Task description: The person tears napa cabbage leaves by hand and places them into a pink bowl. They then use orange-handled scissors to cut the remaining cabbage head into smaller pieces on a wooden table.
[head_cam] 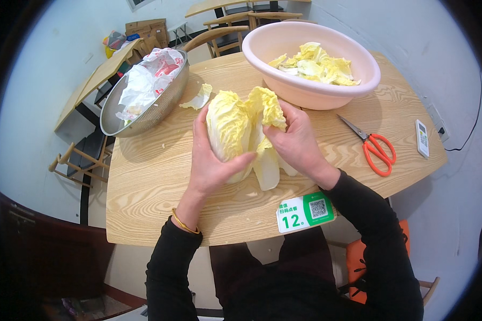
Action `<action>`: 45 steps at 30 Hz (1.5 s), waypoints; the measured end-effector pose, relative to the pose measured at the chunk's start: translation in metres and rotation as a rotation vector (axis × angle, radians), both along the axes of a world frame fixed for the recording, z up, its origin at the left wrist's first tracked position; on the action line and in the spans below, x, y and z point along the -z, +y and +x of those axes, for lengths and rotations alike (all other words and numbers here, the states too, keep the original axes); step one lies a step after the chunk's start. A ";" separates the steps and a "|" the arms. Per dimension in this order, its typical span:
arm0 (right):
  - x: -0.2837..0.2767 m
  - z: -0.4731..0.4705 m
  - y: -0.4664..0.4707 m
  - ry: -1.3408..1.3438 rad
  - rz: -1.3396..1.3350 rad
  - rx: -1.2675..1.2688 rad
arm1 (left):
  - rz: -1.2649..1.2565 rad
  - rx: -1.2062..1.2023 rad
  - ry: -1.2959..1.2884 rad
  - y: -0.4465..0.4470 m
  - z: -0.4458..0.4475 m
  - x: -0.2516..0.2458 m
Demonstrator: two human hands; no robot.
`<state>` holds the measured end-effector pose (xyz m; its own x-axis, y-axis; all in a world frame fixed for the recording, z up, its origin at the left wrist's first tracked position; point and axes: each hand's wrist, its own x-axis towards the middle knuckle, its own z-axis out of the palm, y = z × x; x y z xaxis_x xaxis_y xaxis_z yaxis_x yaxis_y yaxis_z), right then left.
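Observation:
A yellow-white napa cabbage head (pixel 229 128) stands tilted above the wooden table (pixel 152 200), with my left hand (pixel 213 152) wrapped around its left and near side. My right hand (pixel 301 138) pinches the frilly top of an outer cabbage leaf (pixel 267 106), which leans away from the head on the right. Below that hand, pale leaf pieces (pixel 268 172) lie on or close to the tabletop; how they join the head is hidden. A torn leaf piece (pixel 201 97) rests behind the cabbage.
Torn leaves (pixel 317 66) lie in a pink plastic basin (pixel 313 94) at the back right. A perforated metal colander (pixel 160 110) at the left holds plastic bags (pixel 144 84). Orange-handled scissors (pixel 375 150), a printed card (pixel 305 212) and a small white device (pixel 422 138) lie on the right.

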<state>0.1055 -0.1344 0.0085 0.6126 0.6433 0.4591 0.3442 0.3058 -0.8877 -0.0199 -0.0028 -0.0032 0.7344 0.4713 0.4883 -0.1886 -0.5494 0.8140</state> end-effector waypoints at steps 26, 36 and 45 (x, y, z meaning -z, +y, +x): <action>-0.001 0.014 0.000 -0.601 -0.084 0.225 | -1.169 0.603 -0.301 0.022 -0.016 -0.009; 0.002 -0.015 0.007 0.067 -0.035 -0.271 | -1.048 0.484 -0.093 0.011 -0.009 0.003; 0.004 -0.011 0.002 -0.053 -0.056 -0.128 | -0.566 0.403 0.202 0.006 -0.017 -0.012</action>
